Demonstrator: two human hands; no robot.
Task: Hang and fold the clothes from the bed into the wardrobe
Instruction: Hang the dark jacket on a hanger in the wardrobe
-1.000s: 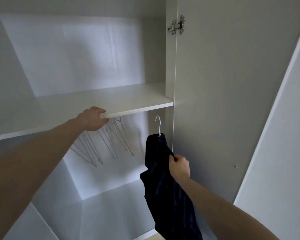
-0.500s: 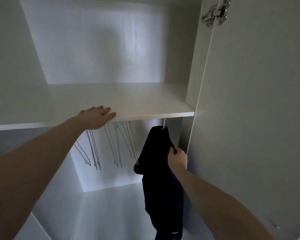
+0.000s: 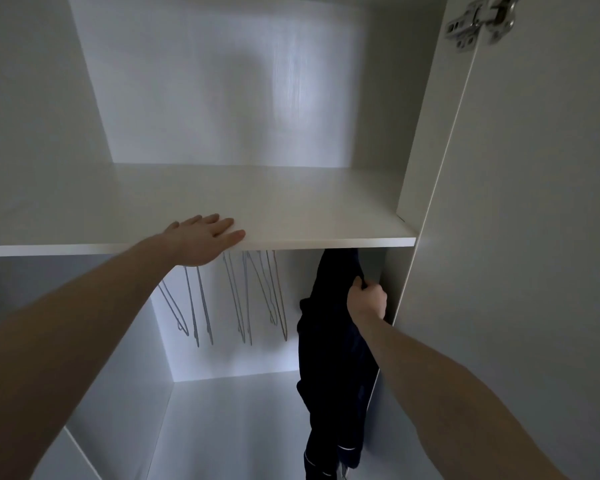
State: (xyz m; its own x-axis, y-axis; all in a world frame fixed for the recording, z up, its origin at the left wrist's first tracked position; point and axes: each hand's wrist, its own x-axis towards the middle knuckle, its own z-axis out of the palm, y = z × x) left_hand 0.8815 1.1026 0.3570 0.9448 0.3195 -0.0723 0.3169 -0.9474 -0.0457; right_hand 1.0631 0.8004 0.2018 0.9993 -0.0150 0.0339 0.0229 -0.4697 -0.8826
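White walls of the wardrobe (image 3: 222, 81) fill most of the frame, and it is dim inside. I see a white shelf (image 3: 309, 209) running across the middle, from the left edge to the right of center. At the upper right is a shiny hinge (image 3: 480, 20), and the open door (image 3: 534, 237) takes up the right side.

I see the left hand (image 3: 205, 239) in the middle of the frame. It lies flat on the front edge of the shelf, with the fingers straight and holding nothing.

The right hand (image 3: 367, 301) is lower, right of center, under the shelf. Its fingers are curled tight and pinch the cloth (image 3: 329, 358) near its top. The cloth is dark, almost black. It hangs down from just under the shelf to the bottom of the frame, close to the right wall. Its top is hidden behind the shelf edge, so I cannot tell what it hangs from.

Left of the cloth, under the shelf, thin bare hangers (image 3: 243, 299) dangle in a row. They are near the cloth but apart from it.
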